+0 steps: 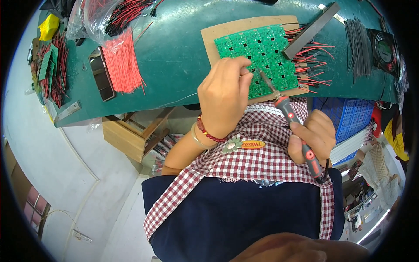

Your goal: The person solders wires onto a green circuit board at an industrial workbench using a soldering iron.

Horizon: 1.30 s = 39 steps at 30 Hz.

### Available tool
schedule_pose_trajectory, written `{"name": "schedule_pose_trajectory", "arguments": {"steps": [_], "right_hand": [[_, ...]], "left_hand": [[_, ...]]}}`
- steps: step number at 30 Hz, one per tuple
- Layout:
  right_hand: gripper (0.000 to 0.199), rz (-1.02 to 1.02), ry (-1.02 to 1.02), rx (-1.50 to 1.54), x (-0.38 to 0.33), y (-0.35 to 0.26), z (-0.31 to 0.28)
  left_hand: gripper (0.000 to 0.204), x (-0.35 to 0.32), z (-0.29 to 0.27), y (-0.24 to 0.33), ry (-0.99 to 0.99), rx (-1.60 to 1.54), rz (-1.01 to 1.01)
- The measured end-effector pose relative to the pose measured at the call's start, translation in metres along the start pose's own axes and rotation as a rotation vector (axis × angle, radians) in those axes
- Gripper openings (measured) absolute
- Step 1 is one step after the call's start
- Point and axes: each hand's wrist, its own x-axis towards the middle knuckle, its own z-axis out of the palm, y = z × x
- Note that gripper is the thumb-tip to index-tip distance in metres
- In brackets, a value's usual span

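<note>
A panel of green circuit boards [266, 41] lies on a piece of brown cardboard [210, 43] at the table's near edge. My right hand [317, 133] is wrapped round the handle of a soldering iron [284, 107], whose tip points up and left at the middle of the panel. Over the panel's left part, my left hand [224, 91] is closed in a pinch on thin solder wire [179, 100], which trails off to the left. The fingers hide where the wire ends. Red and black leads [312, 56] stick out from the panel's right side, under a dark bar [312, 30].
On the green table [174, 52] a red wire bundle [122, 65] lies beside a phone [101, 74]. Plastic bags of wires [124, 17] sit behind. Black wires [358, 48] and a round dark device [385, 51] are at right. A blue crate [345, 115] stands below the table.
</note>
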Motion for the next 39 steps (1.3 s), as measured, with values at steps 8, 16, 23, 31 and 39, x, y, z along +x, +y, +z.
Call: {"name": "schedule_pose_trajectory", "arguments": {"steps": [8, 16, 23, 31, 39], "right_hand": [[0.036, 0.154, 0.12, 0.169, 0.011, 0.011, 0.009], [0.04, 0.136, 0.01, 0.342, 0.016, 0.008, 0.028], [0.044, 0.166, 0.083, 0.267, 0.0, 0.013, 0.007], [0.029, 0.114, 0.016, 0.216, -0.019, 0.012, -0.017], [0.023, 0.142, 0.06, 0.153, -0.021, 0.01, -0.003]], "left_hand": [[0.028, -0.021, -0.019, 0.02, 0.124, -0.482, -0.125], [0.034, -0.032, -0.012, 0.036, -0.064, -0.84, -0.256], [0.017, -0.031, -0.039, 0.022, -0.095, -0.248, -0.006], [0.021, -0.038, -0.038, 0.009, 0.06, 0.124, -0.041], [0.022, -0.039, -0.029, 0.006, 0.07, 0.14, -0.051]]}}
